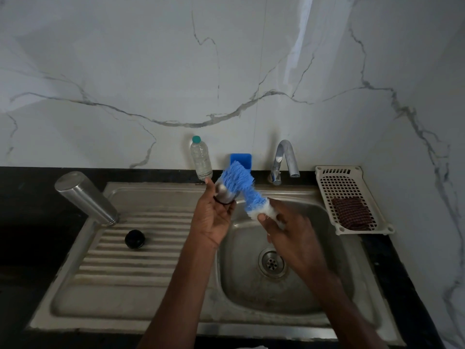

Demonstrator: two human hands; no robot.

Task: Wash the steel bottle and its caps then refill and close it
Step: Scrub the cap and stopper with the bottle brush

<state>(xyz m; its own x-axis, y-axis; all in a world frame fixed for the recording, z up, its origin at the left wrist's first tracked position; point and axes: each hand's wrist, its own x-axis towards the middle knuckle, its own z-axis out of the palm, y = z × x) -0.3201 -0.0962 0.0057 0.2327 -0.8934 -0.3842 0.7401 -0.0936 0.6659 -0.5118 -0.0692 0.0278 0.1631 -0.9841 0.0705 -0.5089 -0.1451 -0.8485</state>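
Over the sink (251,321) basin, the left hand (216,217) holds a steel cap (224,195) in a curled grip, its upper part hidden by the blue brush (241,187). The right hand (289,233) grasps the brush's lower end, handle concealed. The steel bottle (86,197) stands inverted at the drainboard's corner, its mouth unseen, a black cap (135,239) nearby.

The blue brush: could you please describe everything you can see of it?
The brush has shaggy blue bristles along most of its length and white bristles at the lower end; they look like plastic. It slants up and left over the sink. The right hand grips its lower end, hiding any handle. Its blue tip presses on the steel cap held in the left hand.
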